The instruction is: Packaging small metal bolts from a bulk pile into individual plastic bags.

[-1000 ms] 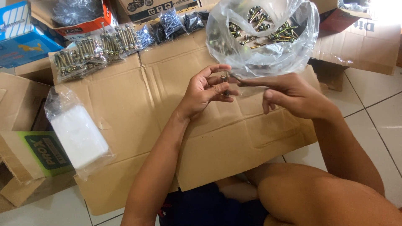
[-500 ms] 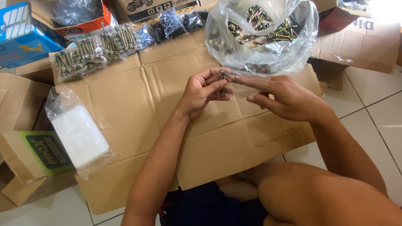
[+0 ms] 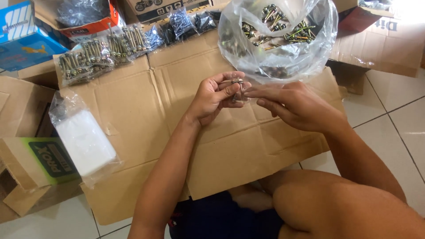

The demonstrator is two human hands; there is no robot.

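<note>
Nearest the camera, a bare knee (image 3: 336, 208) and dark blue shorts (image 3: 221, 219) are seen, below both forearms. Under the hands a flattened cardboard sheet (image 3: 177, 102) is spread over the tiled floor (image 3: 398, 119).

The left hand (image 3: 214, 97) is curled, with its fingers closed around a small metal bolt (image 3: 237, 84), which is pinched upright between thumb and fingertips. The right hand (image 3: 292, 104) is held just beside it, with its index finger and thumb stretched toward the bolt and touching it at the tip; the remaining fingers are loosely bent. Whether the bolt is truly gripped by the right hand cannot be told. The bolt is thus kept between the two hands, above the cardboard.

To the left of the left hand, well apart, a clear bag of white material (image 3: 84, 139) is laid on the cardboard, and beyond that a green-labelled carton (image 3: 42, 161) is seen.

Just beyond the hands, a large clear plastic bag of loose bolts (image 3: 279, 40) is stood open. Farther left of it, small packets of bolts (image 3: 102, 53) are lined along the cardboard's far edge, with a blue box (image 3: 22, 40) behind them.
</note>
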